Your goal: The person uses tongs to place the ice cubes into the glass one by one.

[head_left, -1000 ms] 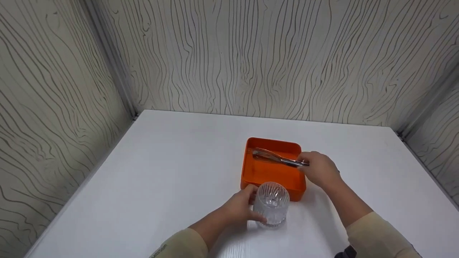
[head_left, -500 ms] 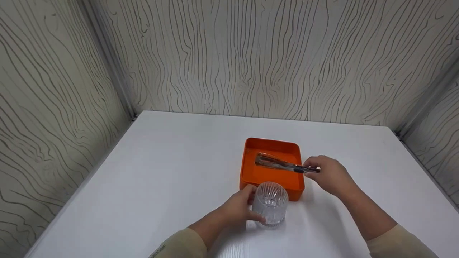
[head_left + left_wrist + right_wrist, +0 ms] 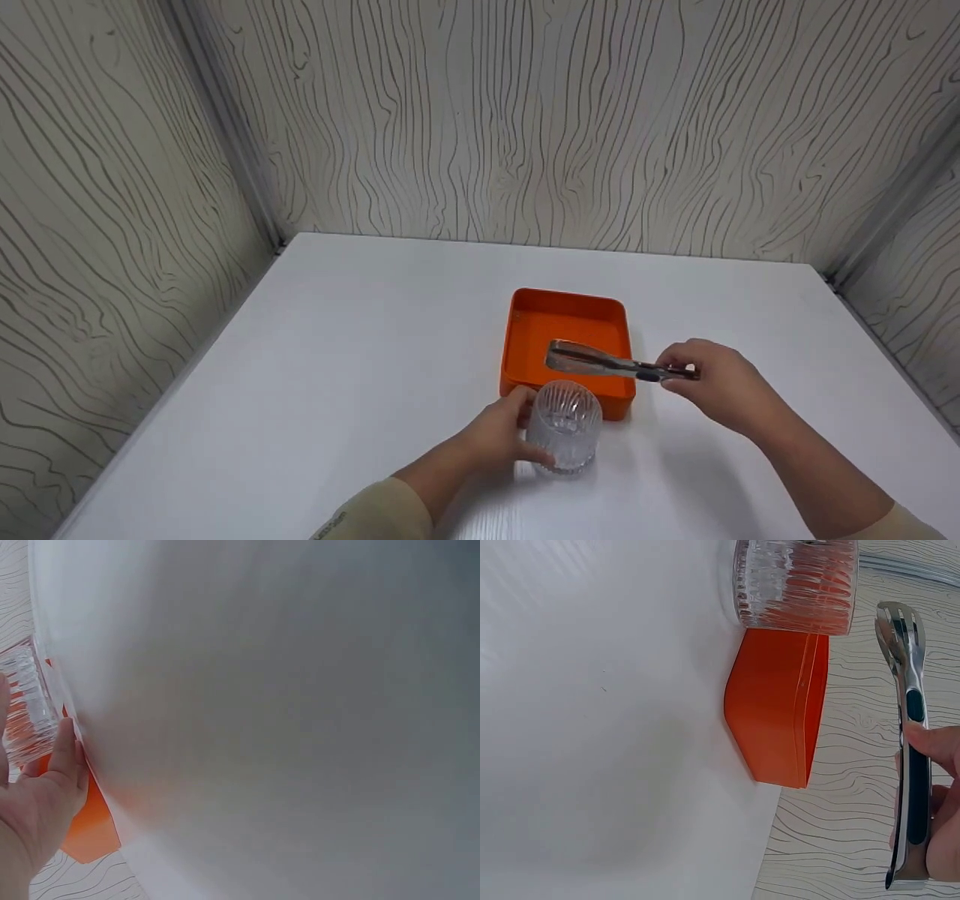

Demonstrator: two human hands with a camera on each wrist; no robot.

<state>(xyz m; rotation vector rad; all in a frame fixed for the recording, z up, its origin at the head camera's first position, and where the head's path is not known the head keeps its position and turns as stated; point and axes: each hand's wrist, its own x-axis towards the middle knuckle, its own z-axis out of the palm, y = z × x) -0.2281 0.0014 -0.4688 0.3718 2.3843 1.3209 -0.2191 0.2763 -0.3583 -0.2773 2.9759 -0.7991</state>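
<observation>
In the head view, my left hand [image 3: 487,435] holds a clear ribbed glass [image 3: 568,435] by its left side, thumb in front and fingers behind. The glass stands upright on the table, close to the near side of an orange square box [image 3: 559,319]; clear contents show low in it, but cannot be told apart. My right hand [image 3: 724,382] grips metal tongs [image 3: 592,363] by their dark-padded handle. Their slotted ends point left over the near half of the box. In the right wrist view, nothing shows between the ends of the tongs [image 3: 917,780].
A white table [image 3: 360,337] carries everything. Walls with a wood-grain pattern [image 3: 465,127] close it in at the back and both sides. A tiny clear spot [image 3: 517,316] shows inside the box's far left corner.
My right hand has drawn the tongs toward me and to the right, from the box's far part to over its near half. The left hand and the glass stay nearly still.
</observation>
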